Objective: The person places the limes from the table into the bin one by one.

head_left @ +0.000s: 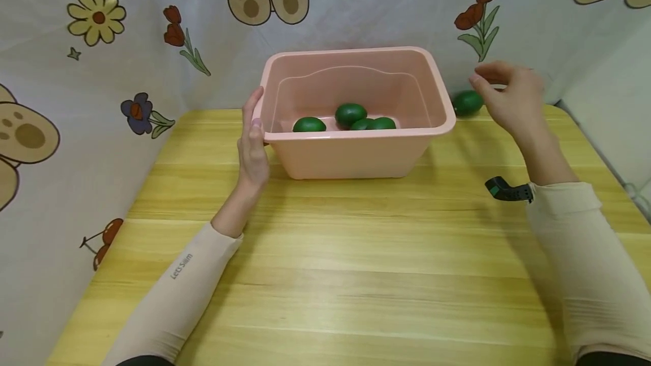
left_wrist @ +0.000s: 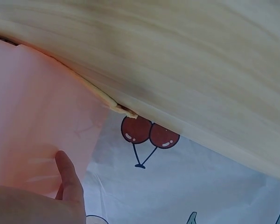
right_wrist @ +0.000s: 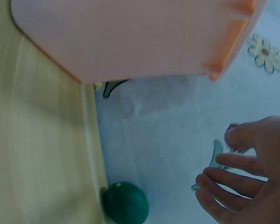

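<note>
A pink plastic bin stands at the far side of the table, holding several smooth, dark green, oval fruits. My left hand rests against the bin's left side near the rim; in the left wrist view a straight finger lies along the pink wall. One more green fruit lies on the table to the right of the bin. Above and beside that fruit hovers my right hand, its fingers loosely bent and nothing between them. The right wrist view shows a gap between this hand and the fruit.
Behind the wooden table hangs a white cloth printed with flowers and paws, close to the bin's back. The table's right edge runs beside a pale wall. A black strap sticks out at my right sleeve.
</note>
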The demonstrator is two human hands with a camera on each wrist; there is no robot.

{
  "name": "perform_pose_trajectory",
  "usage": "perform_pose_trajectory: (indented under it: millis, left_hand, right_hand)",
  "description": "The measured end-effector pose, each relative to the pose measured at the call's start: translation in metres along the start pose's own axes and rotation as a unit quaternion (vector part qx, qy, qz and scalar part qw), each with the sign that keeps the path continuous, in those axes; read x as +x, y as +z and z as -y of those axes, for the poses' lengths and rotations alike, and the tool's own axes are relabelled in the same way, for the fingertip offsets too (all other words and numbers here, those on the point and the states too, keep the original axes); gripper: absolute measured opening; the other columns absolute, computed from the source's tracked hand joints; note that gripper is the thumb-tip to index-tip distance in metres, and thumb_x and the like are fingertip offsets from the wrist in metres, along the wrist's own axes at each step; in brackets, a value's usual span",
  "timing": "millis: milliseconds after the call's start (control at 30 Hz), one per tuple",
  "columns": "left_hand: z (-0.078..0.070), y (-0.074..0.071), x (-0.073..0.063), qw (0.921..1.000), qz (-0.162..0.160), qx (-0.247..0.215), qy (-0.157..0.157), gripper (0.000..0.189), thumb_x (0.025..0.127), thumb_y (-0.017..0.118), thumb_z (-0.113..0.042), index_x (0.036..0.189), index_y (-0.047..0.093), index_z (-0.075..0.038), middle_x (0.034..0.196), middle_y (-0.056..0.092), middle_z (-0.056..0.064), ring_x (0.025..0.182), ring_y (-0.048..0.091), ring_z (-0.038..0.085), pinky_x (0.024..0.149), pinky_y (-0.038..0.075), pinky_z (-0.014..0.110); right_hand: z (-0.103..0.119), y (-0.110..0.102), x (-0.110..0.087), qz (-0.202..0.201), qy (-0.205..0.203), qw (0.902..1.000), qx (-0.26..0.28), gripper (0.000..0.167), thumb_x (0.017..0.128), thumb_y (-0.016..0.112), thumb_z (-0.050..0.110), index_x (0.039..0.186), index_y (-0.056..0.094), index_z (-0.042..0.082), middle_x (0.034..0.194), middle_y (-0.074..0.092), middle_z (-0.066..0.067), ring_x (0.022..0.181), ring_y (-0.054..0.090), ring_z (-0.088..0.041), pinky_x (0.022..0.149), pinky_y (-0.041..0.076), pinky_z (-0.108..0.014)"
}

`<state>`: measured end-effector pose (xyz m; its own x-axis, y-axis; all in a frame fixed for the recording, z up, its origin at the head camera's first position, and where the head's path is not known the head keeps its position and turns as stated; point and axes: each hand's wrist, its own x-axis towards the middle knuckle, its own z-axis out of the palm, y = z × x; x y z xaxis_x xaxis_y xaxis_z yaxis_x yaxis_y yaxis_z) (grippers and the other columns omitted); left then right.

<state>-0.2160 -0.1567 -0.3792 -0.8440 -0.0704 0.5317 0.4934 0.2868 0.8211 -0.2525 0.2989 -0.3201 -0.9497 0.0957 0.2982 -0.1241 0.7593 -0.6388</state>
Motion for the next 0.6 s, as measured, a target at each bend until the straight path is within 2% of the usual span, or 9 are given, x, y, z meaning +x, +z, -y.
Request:
perform_pose_trajectory:
  millis: [133,233,300,400,467,600]
  left_hand:
    - [-0.001,-0.001,-0.001,1.0,0.001,-0.002,-0.007,0.067,0.091,0.025,-0.053,0.155,0.037,-0.037,0.149,0.053,-0.001,0.119,0.06,0.02,0.082,0.053,0.047]
    - [-0.002,-0.001,-0.001,1.0,-0.001,0.002,-0.009,0.067,0.091,0.026,-0.053,0.155,0.038,-0.038,0.149,0.054,-0.002,0.121,0.06,0.024,0.086,0.052,0.051]
    - [-0.002,-0.001,-0.001,1.0,-0.005,0.0,-0.004,0.067,0.091,0.026,-0.054,0.155,0.037,-0.036,0.15,0.052,-0.002,0.124,0.058,0.028,0.09,0.05,0.054]
    - [-0.002,-0.001,0.0,0.9999,-0.011,-0.003,-0.001,0.069,0.091,0.025,-0.056,0.155,0.038,-0.035,0.151,0.052,-0.002,0.126,0.057,0.033,0.092,0.048,0.058]
    - [-0.001,-0.001,0.0,0.9999,-0.014,-0.002,0.001,0.07,0.09,0.025,-0.056,0.155,0.038,-0.034,0.151,0.052,-0.002,0.126,0.057,0.031,0.094,0.047,0.058]
    - [0.0,0.0,0.0,0.9998,-0.016,0.01,0.0,0.068,0.091,0.024,-0.054,0.155,0.038,-0.035,0.15,0.052,-0.004,0.126,0.058,0.026,0.095,0.047,0.056]
  right_hand:
    - [-0.017,0.002,0.004,0.016,0.013,0.9996,-0.019,0.052,0.1,0.058,0.038,0.144,0.058,0.01,0.139,0.061,-0.019,0.118,0.061,-0.028,0.086,0.047,-0.019]
    - [-0.026,0.004,0.005,0.03,0.023,0.9989,-0.028,0.055,0.099,0.06,0.038,0.146,0.055,0.009,0.141,0.058,-0.022,0.118,0.06,-0.039,0.079,0.045,-0.02]
    - [-0.03,0.006,0.007,0.035,0.028,0.9985,-0.032,0.058,0.099,0.06,0.039,0.148,0.053,0.009,0.142,0.057,-0.022,0.12,0.058,-0.043,0.082,0.046,-0.026]
    - [-0.035,0.01,0.013,0.037,0.036,0.9983,-0.027,0.061,0.098,0.061,0.039,0.149,0.051,0.008,0.145,0.054,-0.024,0.122,0.055,-0.044,0.095,0.045,-0.042]
    - [-0.04,0.013,0.016,0.037,0.048,0.9979,-0.024,0.063,0.098,0.06,0.04,0.151,0.048,0.007,0.147,0.051,-0.025,0.123,0.052,-0.043,0.1,0.04,-0.051]
    - [-0.051,0.018,0.022,0.03,0.077,0.9964,-0.022,0.067,0.099,0.059,0.04,0.154,0.042,0.006,0.15,0.046,-0.027,0.127,0.046,-0.045,0.103,0.035,-0.059]
